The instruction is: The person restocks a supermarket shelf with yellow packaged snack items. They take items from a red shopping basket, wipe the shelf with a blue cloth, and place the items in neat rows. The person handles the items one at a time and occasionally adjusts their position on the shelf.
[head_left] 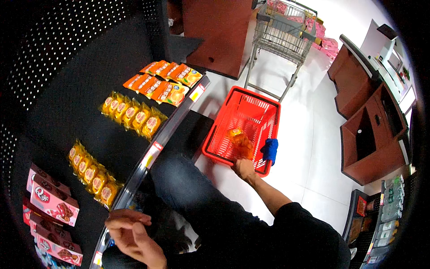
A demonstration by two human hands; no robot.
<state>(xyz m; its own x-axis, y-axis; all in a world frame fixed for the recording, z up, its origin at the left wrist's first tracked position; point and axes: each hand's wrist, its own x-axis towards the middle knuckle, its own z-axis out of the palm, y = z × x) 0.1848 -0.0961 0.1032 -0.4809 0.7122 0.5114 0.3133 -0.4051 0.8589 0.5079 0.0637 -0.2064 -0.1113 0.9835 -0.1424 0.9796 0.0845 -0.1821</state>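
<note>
My right hand [244, 168] reaches into a red plastic shopping basket [274, 116] on the floor. Beyond its wrist the fingers blur against yellow-orange wrapped packets [239, 139] in the basket, so a grip is unclear. My left hand [132, 232] hovers at the shelf's front edge, thumb apart from curled fingers, with nothing visible in it. Nearest to it on the black shelf [90, 127] is a row of yellow wrapped cakes [90, 174]. Behind stand a second such row [131, 112] and orange packets [163, 82].
Pink snack boxes [53, 200] stand at the shelf's left. A blue cloth [269, 150] is wrapped around the basket handle. Past the basket stands a metal shopping cart [282, 37]. Brown counters [373, 134] line the right side, with a shelf of bottles [389, 205] lower down.
</note>
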